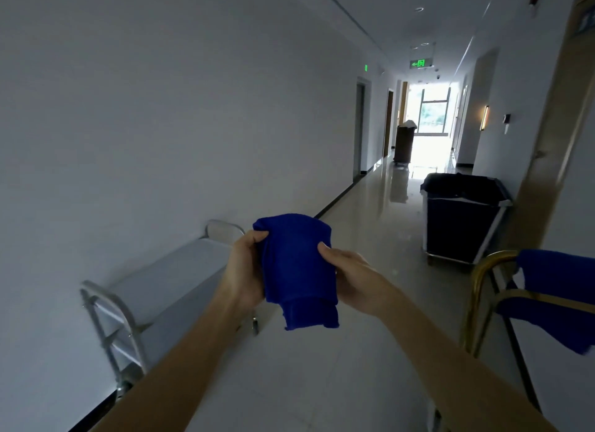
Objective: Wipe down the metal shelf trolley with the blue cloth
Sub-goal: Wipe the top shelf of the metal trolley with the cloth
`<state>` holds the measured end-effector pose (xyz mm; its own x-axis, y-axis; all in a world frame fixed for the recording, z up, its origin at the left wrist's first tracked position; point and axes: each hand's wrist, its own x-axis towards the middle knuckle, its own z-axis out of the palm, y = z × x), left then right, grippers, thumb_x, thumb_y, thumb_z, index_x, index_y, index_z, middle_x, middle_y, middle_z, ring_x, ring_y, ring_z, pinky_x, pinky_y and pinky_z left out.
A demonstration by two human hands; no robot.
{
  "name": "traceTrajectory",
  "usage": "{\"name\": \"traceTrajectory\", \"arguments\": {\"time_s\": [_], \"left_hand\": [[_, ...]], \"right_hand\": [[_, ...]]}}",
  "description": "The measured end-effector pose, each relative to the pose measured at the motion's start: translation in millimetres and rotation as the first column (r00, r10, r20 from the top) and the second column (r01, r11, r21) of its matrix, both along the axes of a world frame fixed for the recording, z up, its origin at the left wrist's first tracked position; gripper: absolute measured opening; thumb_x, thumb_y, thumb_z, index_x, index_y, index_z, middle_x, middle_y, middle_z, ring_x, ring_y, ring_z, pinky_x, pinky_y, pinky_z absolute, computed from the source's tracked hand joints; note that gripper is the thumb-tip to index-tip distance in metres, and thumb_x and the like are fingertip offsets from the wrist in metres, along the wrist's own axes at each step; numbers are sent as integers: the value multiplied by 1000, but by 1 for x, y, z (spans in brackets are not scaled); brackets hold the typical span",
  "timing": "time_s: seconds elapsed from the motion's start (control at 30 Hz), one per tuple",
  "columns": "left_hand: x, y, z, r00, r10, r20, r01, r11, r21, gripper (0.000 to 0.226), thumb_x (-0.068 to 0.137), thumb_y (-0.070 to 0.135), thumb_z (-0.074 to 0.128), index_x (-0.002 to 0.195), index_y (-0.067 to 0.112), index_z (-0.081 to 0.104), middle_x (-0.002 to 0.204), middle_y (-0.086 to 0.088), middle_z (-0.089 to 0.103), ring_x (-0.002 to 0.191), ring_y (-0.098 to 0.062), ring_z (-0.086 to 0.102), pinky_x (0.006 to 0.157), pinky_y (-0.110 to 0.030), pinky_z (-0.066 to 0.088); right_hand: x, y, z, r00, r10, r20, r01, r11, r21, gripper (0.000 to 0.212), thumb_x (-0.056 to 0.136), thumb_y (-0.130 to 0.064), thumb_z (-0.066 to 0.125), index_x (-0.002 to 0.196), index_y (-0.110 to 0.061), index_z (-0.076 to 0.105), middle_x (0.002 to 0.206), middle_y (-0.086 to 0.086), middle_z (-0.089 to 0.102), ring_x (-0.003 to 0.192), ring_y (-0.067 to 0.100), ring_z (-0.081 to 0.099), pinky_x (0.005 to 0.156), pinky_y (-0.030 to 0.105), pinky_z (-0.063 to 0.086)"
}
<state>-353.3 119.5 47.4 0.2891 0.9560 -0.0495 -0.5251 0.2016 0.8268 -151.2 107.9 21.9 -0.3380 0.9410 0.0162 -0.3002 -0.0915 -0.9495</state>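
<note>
A folded blue cloth (297, 270) is held up in front of me at chest height. My left hand (243, 267) grips its left edge and my right hand (349, 275) grips its right edge, thumbs on top. Below and to the left, the metal shelf trolley (161, 286) stands along the white wall, its flat top shelf bare, tubular handles at both ends and lower shelves partly visible. The cloth is in the air, apart from the trolley.
A gold-framed cart (489, 299) with blue cloths (557, 290) draped on it is close at my right. A dark linen bin on wheels (463, 219) stands farther down the corridor by the right wall. Another cart (404, 143) is far off near the window. Glossy floor runs between.
</note>
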Motion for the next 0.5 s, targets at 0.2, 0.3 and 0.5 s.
{"name": "traceTrajectory", "arguments": {"time_s": [0.2, 0.3, 0.5], "left_hand": [[-46, 31, -25, 992, 74, -99, -79, 995, -54, 38, 83, 32, 54, 116, 17, 65, 112, -8, 72, 91, -24, 73, 69, -37, 54], [-61, 50, -37, 984, 118, -136, -128, 990, -63, 33, 87, 29, 53, 115, 16, 64, 110, -9, 73, 89, -24, 73, 69, -36, 55], [-82, 108, -50, 972, 175, -156, -188, 979, -78, 33, 91, 28, 50, 118, 14, 63, 110, -9, 73, 91, -24, 73, 75, -39, 51]], "right_hand": [[-31, 34, -6, 999, 31, 44, -28, 998, -64, 40, 80, -41, 80, 115, -21, 74, 127, 6, 69, 114, 27, 67, 86, 39, 58], [-48, 59, -18, 996, 55, 65, -46, 989, -143, 39, 74, -43, 84, 107, -24, 77, 121, 6, 72, 107, 26, 70, 81, 38, 59], [-74, 128, -37, 994, 104, 43, -91, 968, -234, 52, 69, -47, 86, 113, -22, 75, 119, 8, 72, 105, 29, 71, 79, 40, 58]]}}
